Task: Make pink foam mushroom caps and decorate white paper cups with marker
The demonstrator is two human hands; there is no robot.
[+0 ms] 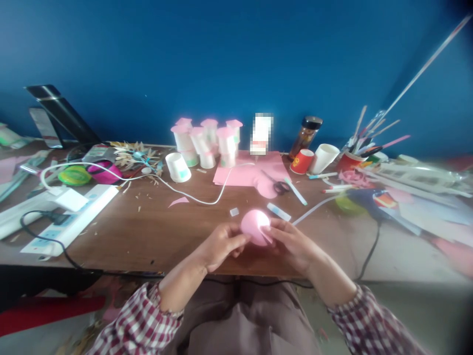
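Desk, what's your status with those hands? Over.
Left hand, right hand: both holding round pink paper disc. Slit at disc's lower right. Slim white-and-blue tube just beyond right hand, not blocking disc.

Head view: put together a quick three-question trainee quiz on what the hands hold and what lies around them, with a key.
1. Multiple choice. What do the left hand and the right hand both hold?
A) a bottle
B) a pink paper disc
C) a power strip
2. True or false. The scissors lie on the table, farther from the person than the disc.
3. Fill in the blank. Seen from the camera, the red cup stands to the ____ of the pink sheets.

Key: 1. B; 2. True; 3. right
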